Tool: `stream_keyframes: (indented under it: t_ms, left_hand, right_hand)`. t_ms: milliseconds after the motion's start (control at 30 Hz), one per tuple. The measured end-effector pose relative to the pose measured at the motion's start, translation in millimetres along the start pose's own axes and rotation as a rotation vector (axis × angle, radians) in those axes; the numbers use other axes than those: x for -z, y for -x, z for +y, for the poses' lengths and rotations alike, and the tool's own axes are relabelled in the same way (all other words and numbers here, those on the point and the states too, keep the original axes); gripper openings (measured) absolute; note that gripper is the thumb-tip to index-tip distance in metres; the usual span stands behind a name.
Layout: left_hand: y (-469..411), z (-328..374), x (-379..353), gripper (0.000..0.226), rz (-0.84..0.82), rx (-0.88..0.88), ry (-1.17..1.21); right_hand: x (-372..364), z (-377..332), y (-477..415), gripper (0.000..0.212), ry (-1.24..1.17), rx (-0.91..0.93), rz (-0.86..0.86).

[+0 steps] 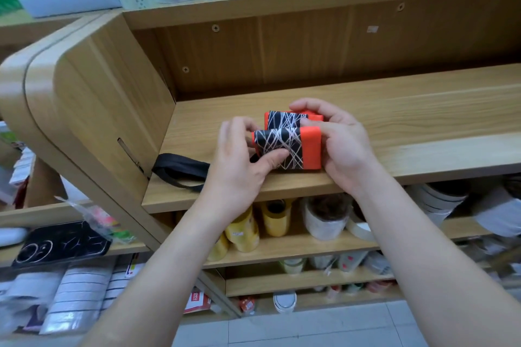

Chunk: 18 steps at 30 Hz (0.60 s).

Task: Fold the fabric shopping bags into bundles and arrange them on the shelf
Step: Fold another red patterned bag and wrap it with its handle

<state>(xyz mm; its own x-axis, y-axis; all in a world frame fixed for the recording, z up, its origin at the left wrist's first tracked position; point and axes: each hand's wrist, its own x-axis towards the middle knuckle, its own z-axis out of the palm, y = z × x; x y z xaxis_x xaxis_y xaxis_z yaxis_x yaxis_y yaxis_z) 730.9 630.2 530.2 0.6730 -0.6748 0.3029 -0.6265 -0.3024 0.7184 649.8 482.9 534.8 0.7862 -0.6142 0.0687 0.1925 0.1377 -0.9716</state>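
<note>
Gripping the front bundle's [287, 149] ends, left hand [242, 169] and right hand [342, 146] hold it against the rear bundle [283, 119].

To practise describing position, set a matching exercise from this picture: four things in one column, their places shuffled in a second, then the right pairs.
Things
1 front bundle
2 rear bundle
3 strap
4 yellow rolls

Places
A one level below the bundles
B under the right hand fingers
C lying left of the left hand
D under the left thumb

Pairs: 1-D; 2-B; 3-C; 4-A
</note>
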Motion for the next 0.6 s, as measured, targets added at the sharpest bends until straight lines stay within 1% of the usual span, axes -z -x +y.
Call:
stream_keyframes:
  t_ms: [67,100,167,200,300,333,400,533,600]
  left_hand:
    - [-7,5,-2,0.065,-0.101,0.078,0.055]
    - [-9,7,-4,0.070,-0.145,0.107,0.074]
    - [-12,9,-10,0.067,-0.136,0.116,0.064]
    - [-12,10,-14,0.063,-0.100,0.098,0.039]
    - [-5,14,-24,0.047,-0.001,0.019,-0.007]
    - [-4,15,-26,0.043,0.016,-0.002,-0.005]
    - [0,15,-26,0.043,0.025,-0.041,0.025]
    - [5,11,-22,0.053,0.012,-0.165,0.138]
    - [4,8,-20,0.047,0.022,-0.217,0.137]
  right_hand:
    - [-1,1,4,0.026,-0.033,0.017,-0.003]
    - [-2,1,7,0.029,-0.030,0.023,-0.023]
    - [-9,2,13,0.043,0.046,0.054,-0.007]
    - [-14,4,15,0.042,0.103,0.095,0.040]
    - [-27,12,19,0.021,0.222,0.259,0.271]
    - [-29,13,19,0.017,0.228,0.288,0.311]
    - [-30,15,16,0.015,0.241,0.320,0.346]
    - [-30,11,9,0.020,0.333,0.377,0.371]
    - [-29,11,7,0.023,0.341,0.379,0.358]
